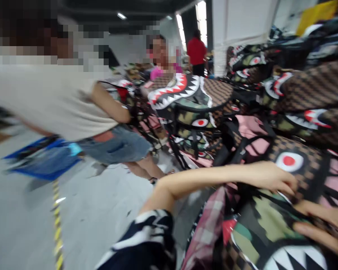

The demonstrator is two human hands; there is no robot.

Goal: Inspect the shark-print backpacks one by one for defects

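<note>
A backpack point(273, 221) with camouflage, brown check and a white-toothed shark mouth lies at the lower right, directly before me. My left hand point(278, 179) reaches across to its upper edge, with the fingers curled down and closed there. On the same backpack, my right hand point(325, 223) comes in from the right edge, its fingers stretched out and apart against the fabric. Part of that hand is cut off by the frame. Just beyond, a checked panel with a red-and-white eye point(288, 161) belongs to another bag. Motion blurs the view slightly.
Piles of similar shark-mouth bags point(186, 90) rise ahead and to the right. A person in a light shirt point(53, 97) stands close on the left. Two more people are farther back. A blue-edged sack point(47, 159) and yellow-black tape point(57, 221) are on the floor.
</note>
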